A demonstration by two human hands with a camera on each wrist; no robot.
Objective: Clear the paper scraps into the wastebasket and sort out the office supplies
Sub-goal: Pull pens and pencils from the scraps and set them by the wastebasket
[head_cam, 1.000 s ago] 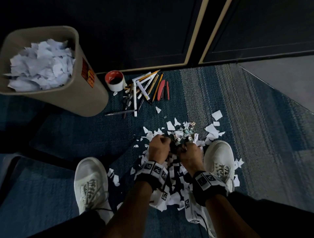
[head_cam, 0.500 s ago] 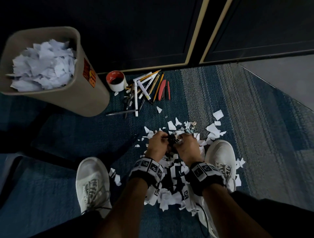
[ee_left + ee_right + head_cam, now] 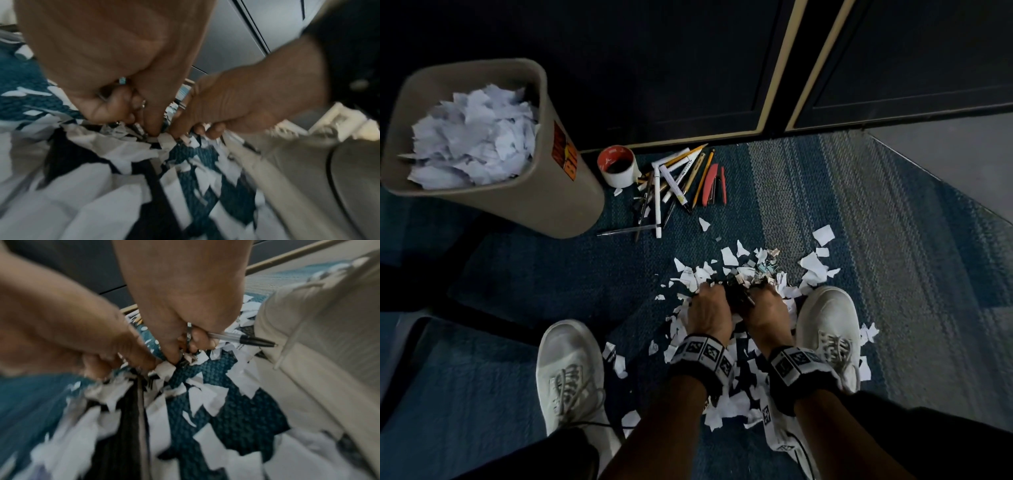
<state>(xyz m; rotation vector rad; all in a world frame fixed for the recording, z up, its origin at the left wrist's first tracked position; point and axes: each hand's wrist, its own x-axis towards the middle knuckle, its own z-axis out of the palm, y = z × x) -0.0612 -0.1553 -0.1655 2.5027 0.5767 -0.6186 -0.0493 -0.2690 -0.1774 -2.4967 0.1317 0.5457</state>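
Note:
White paper scraps [image 3: 812, 265] lie strewn on the blue carpet between my shoes. My left hand [image 3: 710, 308] and right hand [image 3: 768, 310] are bunched together over them with a dark bundle of binder clips [image 3: 738, 298] between. In the left wrist view my left hand [image 3: 141, 120] curls around metal clips [image 3: 143, 102], fingertips down among the scraps [image 3: 115, 142]. In the right wrist view my right hand [image 3: 185, 350] grips a clear pen with a black cap [image 3: 244, 338] and pinches at scraps [image 3: 205, 395]. The tan wastebasket [image 3: 534, 202], heaped with paper, stands far left.
Beside the basket sit a tape roll [image 3: 618, 166], a pile of pens and pencils [image 3: 674, 178] and a red stapler [image 3: 710, 185]. White shoes [image 3: 570, 370] [image 3: 828, 322] flank the scraps. Dark cabinet doors [image 3: 688, 68] close off the back.
Both hands stay pressed together over the scraps and have shifted only slightly. The dark bundle remains between them.

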